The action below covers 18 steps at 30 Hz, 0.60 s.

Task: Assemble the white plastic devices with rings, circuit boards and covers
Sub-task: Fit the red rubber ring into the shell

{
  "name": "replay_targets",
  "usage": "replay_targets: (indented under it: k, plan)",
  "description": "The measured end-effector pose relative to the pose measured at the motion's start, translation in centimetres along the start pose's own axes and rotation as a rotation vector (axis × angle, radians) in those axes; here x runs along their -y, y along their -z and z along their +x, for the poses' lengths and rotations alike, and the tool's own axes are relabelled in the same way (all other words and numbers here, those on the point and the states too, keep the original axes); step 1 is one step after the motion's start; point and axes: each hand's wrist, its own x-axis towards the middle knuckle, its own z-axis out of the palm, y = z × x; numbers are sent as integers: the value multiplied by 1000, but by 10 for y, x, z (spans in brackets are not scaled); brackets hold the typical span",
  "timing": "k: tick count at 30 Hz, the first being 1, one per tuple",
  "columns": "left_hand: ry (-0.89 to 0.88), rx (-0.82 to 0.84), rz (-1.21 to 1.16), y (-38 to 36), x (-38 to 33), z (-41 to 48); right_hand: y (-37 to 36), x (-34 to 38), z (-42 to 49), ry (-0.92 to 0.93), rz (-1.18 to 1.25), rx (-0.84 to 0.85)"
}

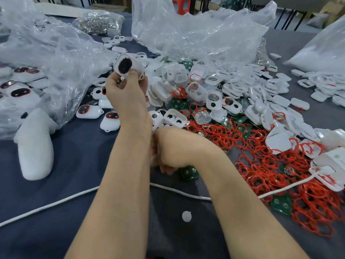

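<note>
My left hand [127,96] is raised over the table and grips a white plastic device [128,67] whose dark round window faces me. My right hand [172,148] is low on the blue-grey cloth, fingers curled down onto a green circuit board [189,172] that lies partly under it. A heap of red rings [270,165] spreads to the right, with more green boards among them. White shells and covers [224,90] are piled behind the rings. Assembled devices [87,111] with red-rimmed windows lie at the left.
Large clear plastic bags [196,30] stand at the back and the left. A bag of metal rings [100,21] sits far back. A white cable [56,202] crosses the cloth under my arms. A white rounded object [35,146] lies at the left, a small white disc [186,215] near me.
</note>
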Motion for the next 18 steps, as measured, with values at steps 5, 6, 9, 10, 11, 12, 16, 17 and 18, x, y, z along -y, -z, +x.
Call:
replay_targets:
  k: [5, 6, 9, 10, 11, 12, 16, 17, 18]
  plan:
    - [6, -21, -2, -1, 2, -1, 2, -22, 13, -185, 45, -514]
    - [7, -19, 3, 0, 2, -1, 5, -27, 12, -199, 100, -576]
    - [30, 14, 26, 1, 3, -2, 17, -44, 5, -198, 289, -790]
    - [45, 40, 44, 1, 5, -3, 20, -49, 1, -211, 332, -869]
    - [64, 75, 72, 1, 6, -5, 22, -54, -2, -231, 347, -933]
    - [81, 112, 109, 1, 8, -7, 23, -57, -3, -246, 342, -976]
    - [124, 211, 204, -3, 13, -15, 21, -56, -4, -122, 322, -873]
    - [124, 213, 209, -3, 14, -15, 19, -53, -3, -82, 277, -774]
    - [121, 208, 212, -3, 14, -15, 17, -51, -1, -63, 217, -692]
